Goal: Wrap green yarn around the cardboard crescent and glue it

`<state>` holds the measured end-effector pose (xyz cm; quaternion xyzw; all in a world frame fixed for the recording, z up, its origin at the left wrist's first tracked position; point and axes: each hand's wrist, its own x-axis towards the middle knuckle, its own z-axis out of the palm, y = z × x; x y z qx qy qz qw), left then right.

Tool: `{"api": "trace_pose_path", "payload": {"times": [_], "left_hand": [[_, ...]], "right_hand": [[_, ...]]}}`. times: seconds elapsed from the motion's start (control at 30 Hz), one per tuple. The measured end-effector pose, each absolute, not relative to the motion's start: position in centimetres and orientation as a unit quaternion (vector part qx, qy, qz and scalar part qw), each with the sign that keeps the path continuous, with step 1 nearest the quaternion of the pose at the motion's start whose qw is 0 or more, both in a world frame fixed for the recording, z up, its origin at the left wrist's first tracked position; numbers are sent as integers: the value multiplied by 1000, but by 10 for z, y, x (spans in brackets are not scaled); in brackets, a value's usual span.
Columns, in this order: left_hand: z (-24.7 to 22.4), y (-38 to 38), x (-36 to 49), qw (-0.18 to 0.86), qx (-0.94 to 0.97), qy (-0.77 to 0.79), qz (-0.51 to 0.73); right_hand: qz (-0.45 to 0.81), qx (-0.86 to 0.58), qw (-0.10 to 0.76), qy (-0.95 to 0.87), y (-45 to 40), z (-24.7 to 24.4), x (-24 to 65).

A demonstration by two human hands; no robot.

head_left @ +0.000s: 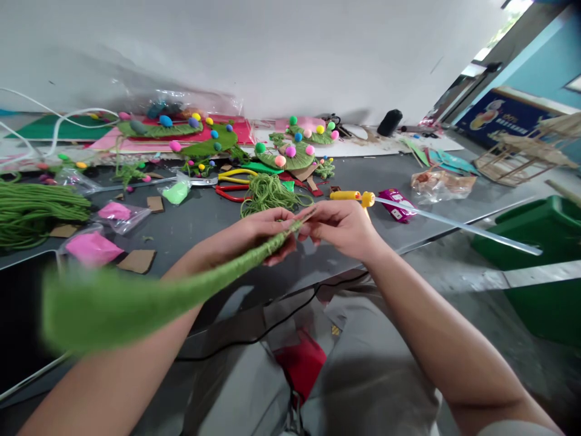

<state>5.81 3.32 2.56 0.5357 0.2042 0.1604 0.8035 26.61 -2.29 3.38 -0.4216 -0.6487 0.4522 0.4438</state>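
A long piece wrapped in green yarn (pixel 222 275) stretches from the lower left, where its wide near end is blurred, to a narrow brownish tip between my hands. My left hand (pixel 267 233) is closed around the narrow part, its fingers partly hidden behind the piece. At the tip, my right hand (pixel 338 225) pinches with thumb and fingers closed. Just beyond my hands lies a loose heap of green yarn (pixel 267 192). Red-handled pliers (pixel 231 192) and a yellow-handled tool (pixel 236 175) rest left of that heap.
A yellow glue gun (pixel 345 195) with a long clear glue stick (pixel 454 224) lies to the right, near a purple packet (pixel 397 204). Green yarn-wrapped shapes with pompoms (pixel 290 156) stand at the back. A thick yarn bundle (pixel 40 209) and pink bags (pixel 93 247) lie left; a green bin (pixel 540 242) stands right.
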Motion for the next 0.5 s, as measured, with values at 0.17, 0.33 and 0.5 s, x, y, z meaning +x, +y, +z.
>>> {"api": "trace_pose_path", "payload": {"times": [0.17,0.33,0.5], "left_hand": [[28,42,55,747,580,263,189],[44,59,40,734,511,311,320],[68,72,20,488,663,400,403]], "right_hand": [[491,-450,408,-624,-20,41,270],[516,-488,400,-580,-18,42,272],[528,-508,408,-545,-12,35,275]]}}
